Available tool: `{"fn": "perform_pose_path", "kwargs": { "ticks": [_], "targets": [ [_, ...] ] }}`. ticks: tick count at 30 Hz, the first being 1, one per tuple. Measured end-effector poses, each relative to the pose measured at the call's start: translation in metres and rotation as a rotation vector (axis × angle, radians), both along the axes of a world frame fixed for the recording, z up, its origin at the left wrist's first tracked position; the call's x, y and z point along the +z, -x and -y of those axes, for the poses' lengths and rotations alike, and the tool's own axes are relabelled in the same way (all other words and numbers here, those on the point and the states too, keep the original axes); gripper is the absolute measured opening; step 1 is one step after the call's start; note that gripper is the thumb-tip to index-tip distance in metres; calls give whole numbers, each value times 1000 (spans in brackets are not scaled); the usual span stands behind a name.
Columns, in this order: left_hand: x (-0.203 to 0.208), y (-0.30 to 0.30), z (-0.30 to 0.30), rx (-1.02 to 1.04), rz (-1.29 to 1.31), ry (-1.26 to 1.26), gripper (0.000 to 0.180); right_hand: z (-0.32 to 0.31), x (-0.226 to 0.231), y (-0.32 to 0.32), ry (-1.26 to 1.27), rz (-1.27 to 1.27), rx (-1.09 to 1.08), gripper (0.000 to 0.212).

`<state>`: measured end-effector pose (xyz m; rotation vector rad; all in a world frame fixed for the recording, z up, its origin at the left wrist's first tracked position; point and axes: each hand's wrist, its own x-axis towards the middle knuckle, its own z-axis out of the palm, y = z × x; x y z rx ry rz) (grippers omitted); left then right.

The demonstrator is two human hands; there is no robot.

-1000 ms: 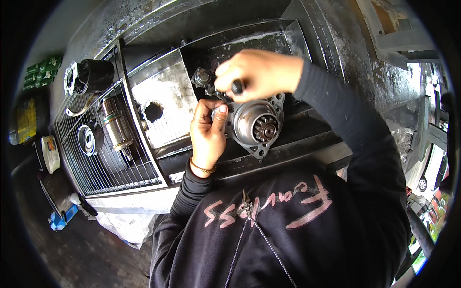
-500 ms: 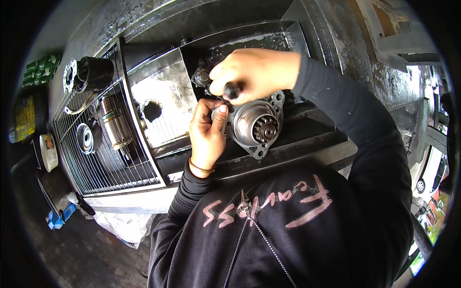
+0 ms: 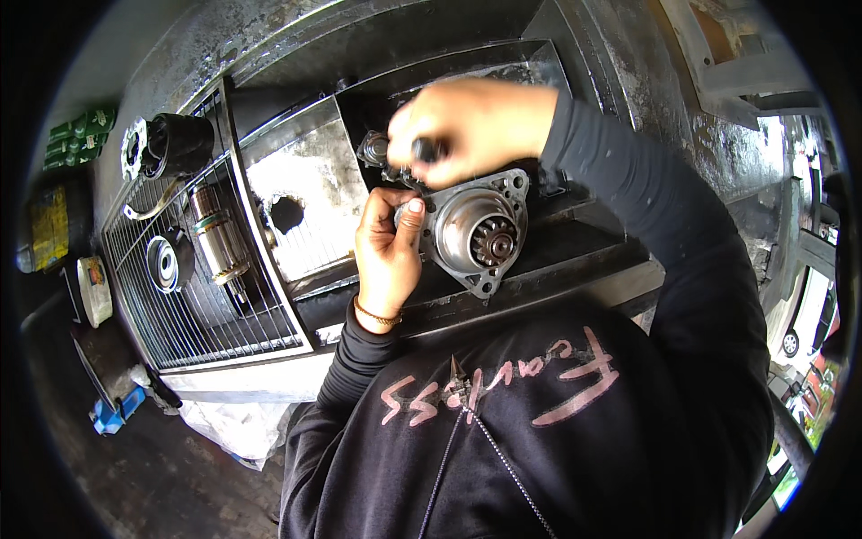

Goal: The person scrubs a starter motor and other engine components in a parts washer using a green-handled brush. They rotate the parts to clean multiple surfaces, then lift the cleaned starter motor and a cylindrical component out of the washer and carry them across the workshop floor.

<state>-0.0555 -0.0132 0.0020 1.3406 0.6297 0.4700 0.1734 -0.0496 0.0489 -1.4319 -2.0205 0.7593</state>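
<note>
A starter motor's drive housing (image 3: 458, 229), grey metal with a triangular flange, rests in a dark metal tray. Its toothed pinion gear (image 3: 494, 244) faces up toward me. My left hand (image 3: 388, 251) is closed at the housing's left edge, thumb on top and fingers curled beneath. Above the housing, my right hand (image 3: 485, 126), blurred by motion, is wrapped round a tool with a black handle (image 3: 429, 149). The tool's tip is hidden, so its kind cannot be told. A small round metal part (image 3: 373, 148) sits just left of that hand.
On the left a wire rack (image 3: 197, 332) carries an armature (image 3: 218, 238), a round metal cap (image 3: 163, 263) and a black cylindrical casing (image 3: 180, 144). Between rack and tray lies a shiny metal plate (image 3: 314, 180) with a dark hole. The bench's front edge (image 3: 557, 305) runs close to my body.
My right hand and the black handle have shifted slightly away from me and to the left. My left hand and the housing stay almost where they were.
</note>
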Motion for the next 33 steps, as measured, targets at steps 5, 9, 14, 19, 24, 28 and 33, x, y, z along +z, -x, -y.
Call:
{"fn": "perform_pose_path", "kwargs": {
  "ticks": [5,9,14,19,24,28,33],
  "targets": [
    [-1,-1,1,-9,17,-56,7,-1,-9,-19,-97,276,-163,15],
    [-1,2,-1,-21,-18,27,7,19,-31,-50,-160,-35,-293,28],
    [-5,3,-1,-19,-45,-125,10,63,-103,-56,505,369,-705,37],
    [-11,2,-2,1,-73,-212,13,86,-133,-44,555,387,-863,45],
    [-15,1,-2,11,-90,-262,14,90,-106,-21,413,-75,-1079,33],
    [-15,-1,-2,20,-136,-289,15,106,-90,16,274,-923,-1032,32],
    [-6,-7,-1,17,-181,-339,19,121,-99,49,46,-808,-997,34]
  ]
}}
